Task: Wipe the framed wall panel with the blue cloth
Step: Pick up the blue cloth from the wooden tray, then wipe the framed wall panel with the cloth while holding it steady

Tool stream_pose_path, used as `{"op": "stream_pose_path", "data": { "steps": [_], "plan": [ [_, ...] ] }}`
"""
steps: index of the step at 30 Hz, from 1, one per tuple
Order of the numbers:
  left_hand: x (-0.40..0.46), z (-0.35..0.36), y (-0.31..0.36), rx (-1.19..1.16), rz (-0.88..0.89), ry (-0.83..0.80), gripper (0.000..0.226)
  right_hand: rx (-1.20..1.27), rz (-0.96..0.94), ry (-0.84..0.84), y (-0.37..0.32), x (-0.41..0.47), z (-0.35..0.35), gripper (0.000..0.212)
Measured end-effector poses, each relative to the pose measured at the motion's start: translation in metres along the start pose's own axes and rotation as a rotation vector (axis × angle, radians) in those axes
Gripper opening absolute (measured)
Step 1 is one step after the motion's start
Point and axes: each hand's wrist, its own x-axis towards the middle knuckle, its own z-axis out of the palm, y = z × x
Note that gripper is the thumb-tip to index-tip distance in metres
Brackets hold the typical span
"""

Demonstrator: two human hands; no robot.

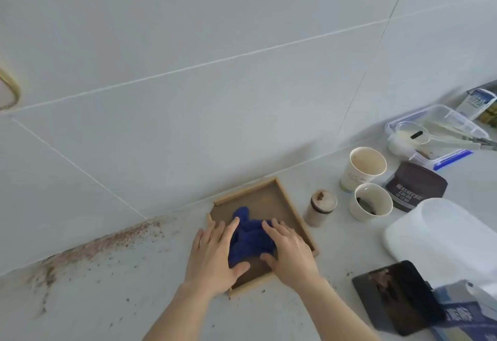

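Note:
A square brown panel with a light wooden frame lies flat on the grey counter against the tiled wall. A crumpled blue cloth rests on the panel's middle. My left hand lies flat on the cloth's left side, fingers spread and thumb touching the cloth's near edge. On the cloth's right side my right hand presses down, its fingers over the fabric. Both hands hide the panel's near part.
Brown powder is scattered over the counter left of the panel. To the right stand a small lidded jar, two paper cups, a cocoa pouch, a clear box, a white container and a dark tablet.

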Motion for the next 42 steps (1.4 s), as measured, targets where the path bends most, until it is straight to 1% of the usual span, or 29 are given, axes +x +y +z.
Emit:
{"op": "stream_pose_path", "data": {
  "steps": [3, 8, 11, 14, 18, 22, 26, 31, 38, 42],
  "plan": [
    [0.004, 0.008, 0.002, 0.005, -0.030, 0.026, 0.082, -0.042, 0.011, 0.014, 0.003, 0.005, 0.004, 0.062],
    [0.005, 0.014, 0.011, -0.017, -0.040, 0.144, 0.054, -0.078, 0.043, 0.070, 0.003, 0.006, 0.009, 0.038],
    [0.003, 0.011, 0.017, -0.036, -0.046, 0.180, 0.037, -0.069, 0.050, 0.087, 0.003, 0.003, 0.011, 0.031],
    [0.002, 0.004, 0.015, -0.051, -0.051, 0.195, 0.028, -0.052, 0.066, 0.130, 0.003, -0.002, 0.009, 0.027],
    [-0.004, -0.020, 0.008, -0.039, -0.021, 0.243, 0.022, -0.049, 0.082, 0.242, -0.004, -0.006, -0.007, 0.020],
    [-0.017, -0.052, -0.002, -0.045, -0.002, 0.298, 0.013, -0.033, 0.041, 0.322, -0.024, -0.008, -0.034, 0.023],
    [-0.034, -0.088, -0.013, -0.043, 0.021, 0.379, 0.011, -0.030, 0.004, 0.367, -0.057, -0.017, -0.064, 0.023],
    [-0.067, -0.140, -0.038, -0.021, 0.043, 0.504, 0.011, -0.046, -0.047, 0.466, -0.113, -0.034, -0.096, 0.026],
    [-0.128, -0.205, -0.097, -0.022, 0.041, 0.697, 0.014, -0.086, -0.134, 0.526, -0.216, -0.056, -0.128, 0.029],
    [-0.162, -0.238, -0.130, -0.038, 0.018, 0.814, 0.011, -0.045, -0.181, 0.537, -0.276, -0.065, -0.141, 0.026]
  ]
}}
